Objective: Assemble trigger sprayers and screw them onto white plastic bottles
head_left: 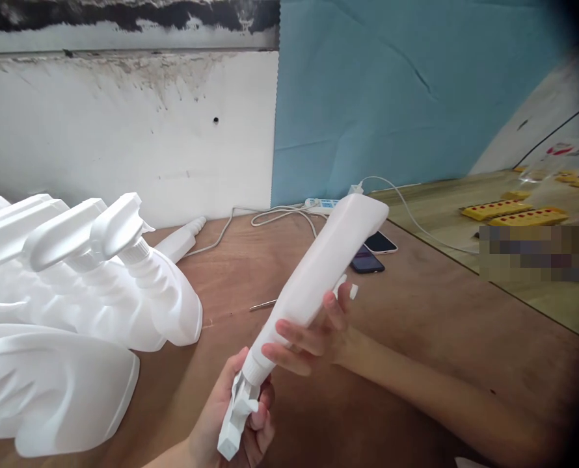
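Note:
A white spray bottle (313, 266) is held tilted above the table, its base up to the right and its trigger head (241, 416) down to the left. My left hand (221, 390) is closed around the trigger head, just below the ribbed collar. My right hand (326, 331) grips the bottle's body, fingers laid across its near side. A small white plastic part (352, 290) shows by the right fingertips; whether the hand holds it, I cannot tell.
Several white spray bottles (143, 286) stand crowded on the left, with one bottle (75, 383) lying nearer. Behind are a headless bottle (182, 240), a power strip (321, 206), two phones (367, 260) and a thin metal tool (263, 305). Yellow packs (528, 218) lie far right.

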A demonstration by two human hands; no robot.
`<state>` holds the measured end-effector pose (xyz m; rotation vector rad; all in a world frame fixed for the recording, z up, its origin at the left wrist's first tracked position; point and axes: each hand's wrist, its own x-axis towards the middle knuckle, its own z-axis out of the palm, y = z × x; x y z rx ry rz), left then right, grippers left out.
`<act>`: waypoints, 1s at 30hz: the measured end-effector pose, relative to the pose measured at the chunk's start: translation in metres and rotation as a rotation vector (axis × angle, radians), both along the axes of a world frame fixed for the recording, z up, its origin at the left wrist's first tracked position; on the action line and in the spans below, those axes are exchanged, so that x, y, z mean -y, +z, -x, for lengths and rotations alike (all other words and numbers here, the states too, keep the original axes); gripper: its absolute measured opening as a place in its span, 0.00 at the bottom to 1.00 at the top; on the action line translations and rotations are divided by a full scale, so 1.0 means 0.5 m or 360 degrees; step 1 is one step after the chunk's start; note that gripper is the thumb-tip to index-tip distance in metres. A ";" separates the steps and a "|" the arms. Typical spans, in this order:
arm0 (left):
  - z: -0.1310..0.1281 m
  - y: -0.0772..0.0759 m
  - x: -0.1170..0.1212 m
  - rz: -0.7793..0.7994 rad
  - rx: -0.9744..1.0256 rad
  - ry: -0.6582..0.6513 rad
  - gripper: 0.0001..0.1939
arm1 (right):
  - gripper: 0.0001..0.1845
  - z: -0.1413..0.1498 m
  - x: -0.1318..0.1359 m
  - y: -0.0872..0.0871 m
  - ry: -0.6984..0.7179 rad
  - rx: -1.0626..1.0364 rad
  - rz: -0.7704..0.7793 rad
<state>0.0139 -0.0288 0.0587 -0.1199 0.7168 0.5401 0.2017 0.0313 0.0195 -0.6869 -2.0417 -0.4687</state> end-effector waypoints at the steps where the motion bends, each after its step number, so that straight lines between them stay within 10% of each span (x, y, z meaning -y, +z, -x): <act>1: -0.001 0.002 0.001 0.0019 -0.0004 -0.0003 0.29 | 0.25 0.012 -0.003 0.009 -0.0082 -0.0028 -0.0321; 5: -0.002 0.017 0.002 0.0038 -0.0031 0.0052 0.29 | 0.16 0.042 -0.021 0.059 -0.0191 0.0095 -0.1013; 17: 0.000 0.033 0.010 0.0132 0.0115 0.0118 0.34 | 0.16 0.066 -0.063 0.066 0.0118 -0.0097 -0.1037; 30: 0.000 -0.020 0.014 0.0101 0.0230 -0.0123 0.38 | 0.17 0.076 -0.067 0.076 0.0216 -0.0161 -0.0999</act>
